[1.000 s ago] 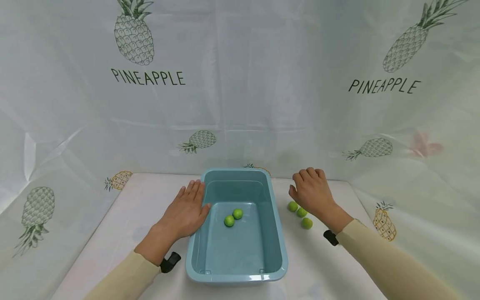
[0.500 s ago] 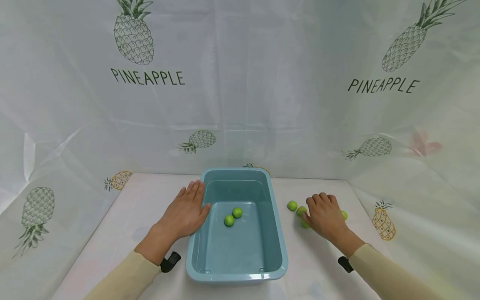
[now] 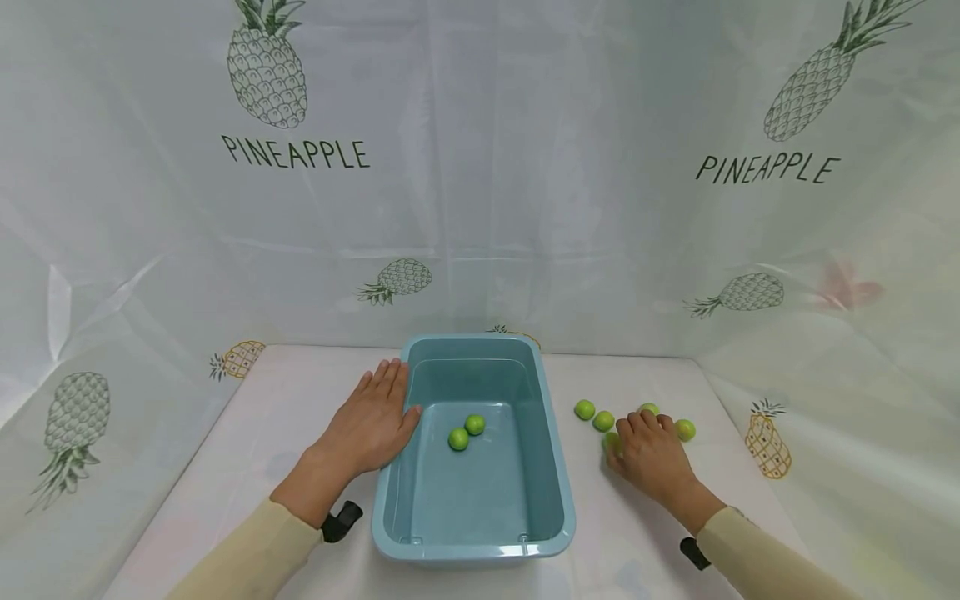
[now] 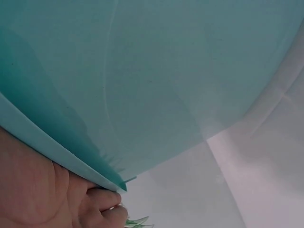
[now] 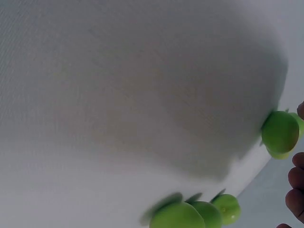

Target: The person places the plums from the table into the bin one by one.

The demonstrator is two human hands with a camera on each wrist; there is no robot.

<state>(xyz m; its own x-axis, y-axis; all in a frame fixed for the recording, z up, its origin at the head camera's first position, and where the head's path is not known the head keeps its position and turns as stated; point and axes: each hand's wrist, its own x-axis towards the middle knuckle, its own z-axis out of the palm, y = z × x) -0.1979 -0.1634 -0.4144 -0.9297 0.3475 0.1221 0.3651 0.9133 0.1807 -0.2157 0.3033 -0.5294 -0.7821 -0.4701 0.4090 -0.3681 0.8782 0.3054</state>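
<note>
Since a second ago the right hand (image 3: 651,454) has dropped from a raised spot near the back of the table to lie low over the loose green balls; the left hand has not shifted.

The green ball (image 3: 611,441) nearest the blue tub sits on the white table, touching the right hand at its thumb side. The hand covers most of it, so it cannot be told whether the curled fingers pinch it or only lie over it. Four more balls are close by: two (image 3: 584,409) (image 3: 603,421) just beyond it, one (image 3: 648,409) at the fingertips, one (image 3: 684,430) on the far side of the hand. The right wrist view shows several green balls (image 5: 280,131) near the fingertips (image 5: 295,201).

The blue tub (image 3: 558,467) stands in the middle of the table, with two green balls (image 3: 475,424) (image 3: 458,438) touching inside it. The left hand (image 3: 371,425) lies flat and relaxed against the tub's left wall.

Likely risks: the balls are round and free, so a nudge from the knuckles could send neighbours rolling toward the table edge. A shallow fingertip pinch could let the ball squirt out. If the left hand eases off, the tub may slide.
</note>
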